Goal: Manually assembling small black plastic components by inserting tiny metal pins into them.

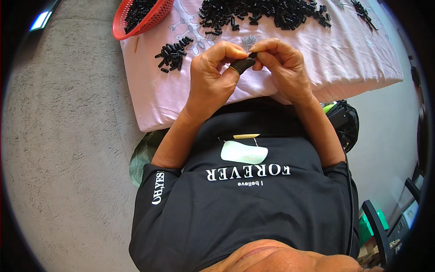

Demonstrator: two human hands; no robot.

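Note:
Both hands meet over the near part of the table, fingertips almost touching. On the thumb of my left hand (209, 80) is a black finger cot (242, 65). My right hand (290, 71) is closed in a pinch, thumb against forefinger. Between the two hands sits a small black piece (253, 55), mostly covered by the fingers. Just beyond the fingertips lies a little heap of thin silvery metal pins (248, 41). To the left is a small pile of short black ribbed cylindrical pieces (171, 55).
A pink patterned cloth (152, 102) covers the table. At its far left stands a red perforated basket (153, 18) holding more black pieces. A large black pile (267, 12) spreads along the back, with longer black parts (364, 14) farther right. A black bag (345, 124) is beside the right forearm.

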